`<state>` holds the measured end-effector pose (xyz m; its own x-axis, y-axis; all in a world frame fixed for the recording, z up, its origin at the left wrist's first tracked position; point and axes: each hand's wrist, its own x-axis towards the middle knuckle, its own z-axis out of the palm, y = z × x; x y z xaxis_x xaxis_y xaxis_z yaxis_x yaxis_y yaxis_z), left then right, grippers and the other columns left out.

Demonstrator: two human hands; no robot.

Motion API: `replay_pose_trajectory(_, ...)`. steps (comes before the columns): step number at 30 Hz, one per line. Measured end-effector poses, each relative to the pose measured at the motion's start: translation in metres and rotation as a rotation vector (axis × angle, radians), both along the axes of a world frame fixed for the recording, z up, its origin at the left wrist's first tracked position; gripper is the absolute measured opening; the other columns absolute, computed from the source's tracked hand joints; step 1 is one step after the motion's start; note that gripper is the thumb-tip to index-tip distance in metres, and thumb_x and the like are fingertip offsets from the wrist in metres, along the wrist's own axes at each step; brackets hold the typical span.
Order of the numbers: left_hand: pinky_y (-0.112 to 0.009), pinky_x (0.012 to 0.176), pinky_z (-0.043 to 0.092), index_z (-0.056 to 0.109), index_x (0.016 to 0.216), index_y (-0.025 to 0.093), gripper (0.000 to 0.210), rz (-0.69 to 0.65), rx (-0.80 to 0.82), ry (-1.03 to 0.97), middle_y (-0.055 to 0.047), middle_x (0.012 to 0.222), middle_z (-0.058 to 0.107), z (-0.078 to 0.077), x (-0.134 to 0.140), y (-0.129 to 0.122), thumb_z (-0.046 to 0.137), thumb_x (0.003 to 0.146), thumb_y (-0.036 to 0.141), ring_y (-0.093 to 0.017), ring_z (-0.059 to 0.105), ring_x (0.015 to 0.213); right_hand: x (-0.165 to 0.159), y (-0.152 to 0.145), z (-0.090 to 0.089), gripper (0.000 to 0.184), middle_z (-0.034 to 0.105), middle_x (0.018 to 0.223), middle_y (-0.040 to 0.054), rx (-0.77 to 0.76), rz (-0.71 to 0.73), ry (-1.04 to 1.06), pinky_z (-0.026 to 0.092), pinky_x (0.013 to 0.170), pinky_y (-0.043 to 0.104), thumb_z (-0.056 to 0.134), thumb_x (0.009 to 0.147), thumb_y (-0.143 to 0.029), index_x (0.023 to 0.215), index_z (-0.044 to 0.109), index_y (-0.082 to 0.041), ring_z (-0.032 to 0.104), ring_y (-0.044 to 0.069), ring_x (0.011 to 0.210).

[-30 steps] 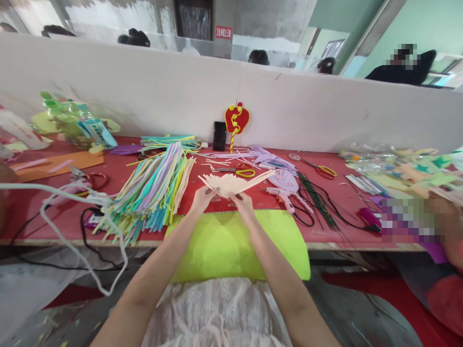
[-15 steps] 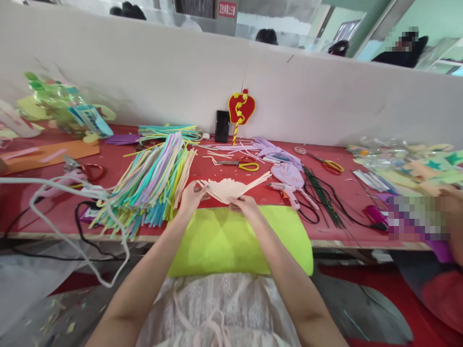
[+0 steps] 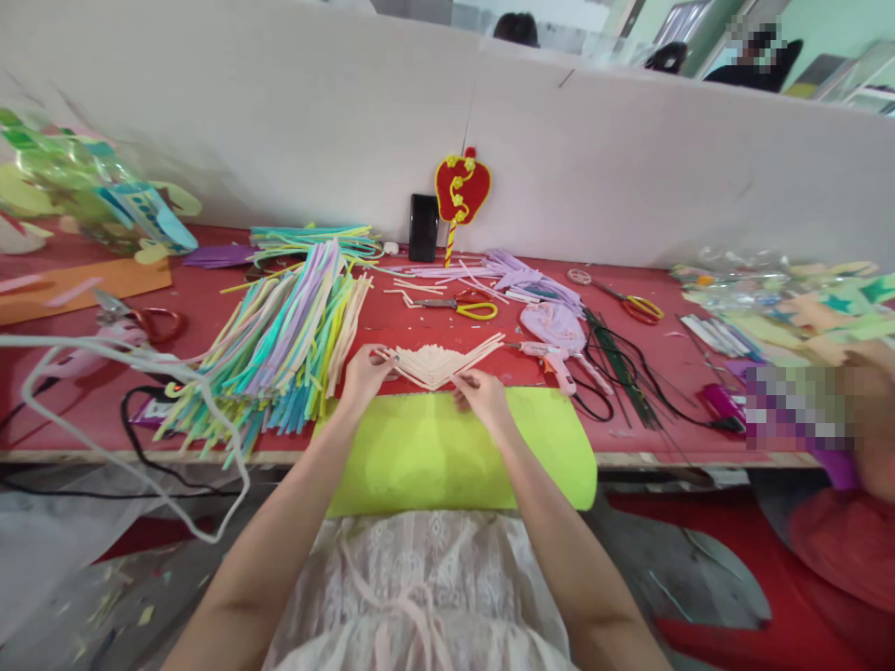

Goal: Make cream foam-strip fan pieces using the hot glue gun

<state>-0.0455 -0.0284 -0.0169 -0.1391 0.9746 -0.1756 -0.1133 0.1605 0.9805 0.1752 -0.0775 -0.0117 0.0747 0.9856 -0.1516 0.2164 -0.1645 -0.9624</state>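
Observation:
A cream fan-like piece of pipe cleaners [image 3: 432,365], folded into nested V shapes, is between my hands at the table's front. My left hand [image 3: 369,375] pinches the ends on its left side. My right hand [image 3: 481,393] has thumb and fingers closed on its lower right edge, below the long strands that stick out to the upper right. A lime-green sheet [image 3: 433,457] hangs over the table edge beneath my wrists. Left of my left hand lies a thick bundle of pastel pipe cleaners [image 3: 280,345].
Behind the piece lie yellow-and-red-handled scissors [image 3: 475,308]. A pink glue gun [image 3: 557,363] with a black cord is at right, a second glue gun [image 3: 90,354] at left. A phone [image 3: 423,228] and a red fan-shaped ornament [image 3: 462,191] stand against the partition. Another person's arm [image 3: 874,410] is far right.
The cream piece has turned flatter and more symmetrical, its point now facing me. My right hand has shifted slightly right along its edge. The camera view has tilted down a little.

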Motion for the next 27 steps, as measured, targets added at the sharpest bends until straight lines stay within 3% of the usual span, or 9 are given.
replay_pose_trajectory(3, -0.035, 0.069, 0.059, 0.051, 0.082, 0.017, 0.021, 0.006, 0.007, -0.013, 0.001, 0.068, 0.065, 0.000, 0.002, 0.002, 0.065, 0.070, 0.008, -0.015, 0.066, 0.062, 0.001, -0.004, -0.004, 0.035, 0.064, 0.059, 0.0004, 0.055, -0.011, 0.049, 0.053, 0.044, 0.026, 0.068, 0.071, -0.054, 0.077, 0.062, -0.020, 0.062, 0.016, 0.050)
replay_pose_trajectory(10, -0.039, 0.079, 0.058, 0.051, 0.078, 0.016, 0.021, -0.011, 0.002, -0.070, 0.001, 0.069, 0.065, 0.003, -0.001, -0.002, 0.067, 0.066, 0.007, -0.016, 0.068, 0.070, 0.004, -0.017, -0.007, 0.043, 0.065, 0.064, 0.0017, 0.152, -0.055, 0.124, 0.054, 0.047, 0.026, 0.065, 0.070, -0.060, 0.081, 0.062, -0.019, 0.062, 0.015, 0.053)
replay_pose_trajectory(18, -0.038, 0.077, 0.058, 0.053, 0.078, 0.015, 0.026, -0.072, -0.103, -0.089, -0.001, 0.070, 0.067, 0.004, -0.021, -0.036, 0.073, 0.061, 0.009, -0.016, 0.067, 0.070, 0.016, -0.033, -0.011, 0.042, 0.067, 0.069, 0.0035, 0.204, -0.111, 0.050, 0.056, 0.050, 0.030, 0.061, 0.074, -0.062, 0.082, 0.062, -0.021, 0.064, 0.019, 0.058)
replay_pose_trajectory(23, -0.037, 0.077, 0.058, 0.054, 0.080, 0.016, 0.031, -0.123, -0.028, -0.056, 0.000, 0.070, 0.067, -0.003, -0.023, -0.059, 0.076, 0.060, 0.019, -0.016, 0.067, 0.069, 0.024, -0.044, -0.008, 0.042, 0.068, 0.075, 0.0053, 0.193, -0.171, 0.088, 0.055, 0.048, 0.028, 0.060, 0.074, -0.063, 0.081, 0.059, -0.021, 0.066, 0.020, 0.064)
replay_pose_trajectory(27, -0.035, 0.077, 0.057, 0.052, 0.082, 0.017, 0.034, -0.120, 0.035, -0.037, 0.000, 0.074, 0.067, -0.004, -0.020, -0.059, 0.077, 0.060, 0.024, -0.015, 0.067, 0.072, 0.022, -0.042, -0.008, 0.043, 0.069, 0.082, 0.0058, 0.210, -0.169, 0.044, 0.052, 0.043, 0.025, 0.061, 0.073, -0.061, 0.088, 0.058, -0.021, 0.067, 0.020, 0.068)
